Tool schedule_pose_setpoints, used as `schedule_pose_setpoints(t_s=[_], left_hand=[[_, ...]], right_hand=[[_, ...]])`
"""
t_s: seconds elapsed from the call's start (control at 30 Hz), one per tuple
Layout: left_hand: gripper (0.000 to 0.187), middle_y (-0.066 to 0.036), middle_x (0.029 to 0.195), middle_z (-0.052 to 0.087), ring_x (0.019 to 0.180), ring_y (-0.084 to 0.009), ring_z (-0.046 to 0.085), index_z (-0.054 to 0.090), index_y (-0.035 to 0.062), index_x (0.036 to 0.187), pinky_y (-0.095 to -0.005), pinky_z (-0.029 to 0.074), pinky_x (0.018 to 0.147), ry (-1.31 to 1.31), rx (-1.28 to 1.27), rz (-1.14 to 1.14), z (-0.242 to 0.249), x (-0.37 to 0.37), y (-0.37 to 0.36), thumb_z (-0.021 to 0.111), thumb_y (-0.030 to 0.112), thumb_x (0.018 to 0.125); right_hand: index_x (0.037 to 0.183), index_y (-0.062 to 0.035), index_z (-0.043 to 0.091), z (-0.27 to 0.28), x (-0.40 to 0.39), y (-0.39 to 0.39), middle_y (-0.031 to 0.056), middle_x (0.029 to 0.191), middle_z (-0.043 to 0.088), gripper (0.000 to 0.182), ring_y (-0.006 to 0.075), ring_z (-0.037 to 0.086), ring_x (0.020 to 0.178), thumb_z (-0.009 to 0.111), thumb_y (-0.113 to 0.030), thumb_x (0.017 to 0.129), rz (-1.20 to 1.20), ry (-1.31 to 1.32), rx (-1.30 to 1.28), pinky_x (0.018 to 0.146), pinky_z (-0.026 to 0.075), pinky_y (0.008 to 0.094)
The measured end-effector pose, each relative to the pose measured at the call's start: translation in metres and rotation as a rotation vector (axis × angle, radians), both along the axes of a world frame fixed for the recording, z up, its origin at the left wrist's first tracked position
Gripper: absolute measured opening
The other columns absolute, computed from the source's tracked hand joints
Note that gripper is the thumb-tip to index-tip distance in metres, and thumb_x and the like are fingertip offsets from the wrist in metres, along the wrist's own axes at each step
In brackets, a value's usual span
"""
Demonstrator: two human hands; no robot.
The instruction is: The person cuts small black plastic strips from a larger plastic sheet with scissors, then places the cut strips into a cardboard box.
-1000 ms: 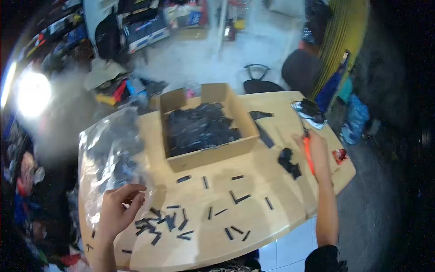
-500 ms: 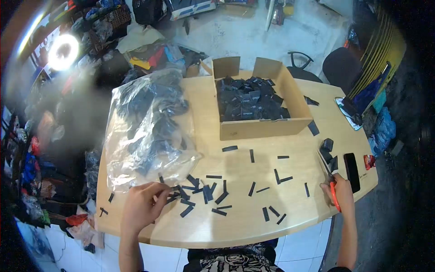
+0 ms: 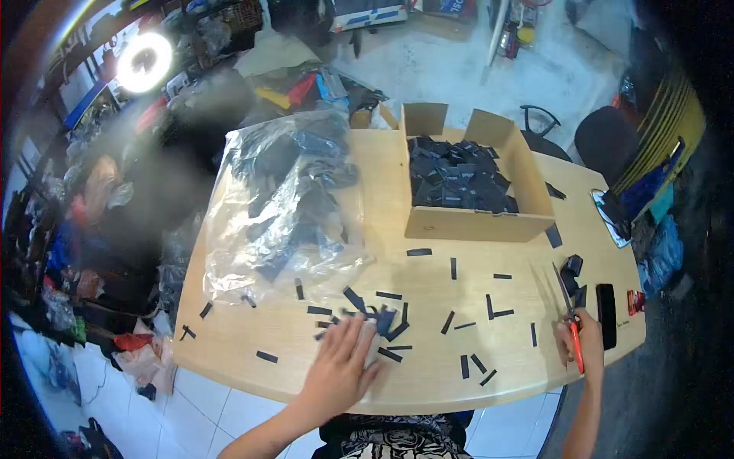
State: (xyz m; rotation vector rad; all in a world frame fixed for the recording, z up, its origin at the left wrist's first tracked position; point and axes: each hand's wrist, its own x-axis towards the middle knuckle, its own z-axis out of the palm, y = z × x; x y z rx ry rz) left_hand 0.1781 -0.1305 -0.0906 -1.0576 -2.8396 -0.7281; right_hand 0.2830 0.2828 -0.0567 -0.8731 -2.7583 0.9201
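My left hand [image 3: 342, 366] lies palm down on the pile of short black strips [image 3: 388, 295], fingers stretched out over some of them; what is under the palm is hidden. At the right, my right hand [image 3: 584, 341] is closed around the red handles of the scissors [image 3: 576, 344], whose blades point up and away. More black strips lie scattered over the wooden table [image 3: 382, 191] between my hands. Beyond the blades are some folded black pieces [image 3: 570, 268].
An open cardboard box [image 3: 478, 227] full of black pieces stands at the back. Left of it lies a clear plastic bag [image 3: 290, 206] with dark contents. A black phone [image 3: 606, 316] and a red packet [image 3: 635, 302] sit at the right edge.
My left hand has moved right and opened flat over the strips, some of which have shifted. My right hand still holds the scissors. The whole view has shifted.
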Motion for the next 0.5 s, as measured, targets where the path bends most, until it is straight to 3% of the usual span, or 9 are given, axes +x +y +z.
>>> schedule_pose_setpoints(t_s=[0.07, 0.17, 0.23, 0.3, 0.5], left_hand=[[0.058, -0.025, 0.139, 0.035, 0.127, -0.0414, 0.036, 0.039, -0.0011, 0.133, -0.0486, 0.028, 0.106, -0.023, 0.032, -0.080, 0.003, -0.001, -0.002, 0.061, 0.021, 0.084], [0.047, -0.022, 0.131, 0.045, 0.123, -0.0356, 0.042, 0.046, -0.0016, 0.125, -0.0427, 0.035, 0.102, 0.068, 0.126, 0.073, 0.015, -0.028, -0.011, 0.059, 0.019, 0.085], [0.042, -0.024, 0.126, 0.049, 0.120, -0.0365, 0.045, 0.048, -0.0049, 0.121, -0.0427, 0.036, 0.101, 0.117, 0.080, 0.126, 0.025, -0.045, -0.023, 0.056, 0.016, 0.086], [0.044, -0.026, 0.129, 0.045, 0.117, -0.0422, 0.046, 0.044, -0.0066, 0.125, -0.0440, 0.036, 0.101, 0.117, -0.018, 0.263, 0.018, -0.057, -0.030, 0.054, 0.012, 0.086], [0.047, -0.030, 0.130, 0.043, 0.121, -0.0424, 0.042, 0.042, -0.0105, 0.125, -0.0455, 0.033, 0.103, 0.145, -0.109, 0.247, 0.006, -0.033, -0.031, 0.054, 0.015, 0.087]], right_hand=[[0.091, 0.0021, 0.058, -0.007, 0.000, -0.001, 0.0081, 0.068, 0.060, 0.020, 0.0121, 0.056, 0.061, 0.069, -0.008, 0.078, 0.032, 0.013, 0.046, 0.056, 0.045, 0.0267], [0.091, 0.0018, 0.058, -0.002, -0.005, -0.008, 0.0065, 0.067, 0.060, 0.019, 0.0099, 0.054, 0.061, 0.069, -0.007, 0.079, 0.017, 0.019, 0.049, 0.055, 0.044, 0.0258], [0.091, 0.0017, 0.058, 0.000, -0.008, -0.010, 0.0068, 0.068, 0.061, 0.019, 0.0099, 0.054, 0.061, 0.069, -0.007, 0.079, -0.023, 0.017, 0.000, 0.056, 0.044, 0.0259], [0.086, -0.0009, 0.055, -0.001, -0.008, -0.010, 0.0033, 0.060, 0.053, 0.013, 0.0070, 0.046, 0.050, 0.065, -0.008, 0.081, 0.024, 0.077, 0.048, 0.042, 0.035, 0.0233], [0.089, 0.0007, 0.055, -0.013, -0.013, -0.014, 0.0054, 0.065, 0.058, 0.015, 0.0094, 0.051, 0.060, 0.067, -0.004, 0.080, 0.133, 0.164, 0.112, 0.055, 0.042, 0.0239]])
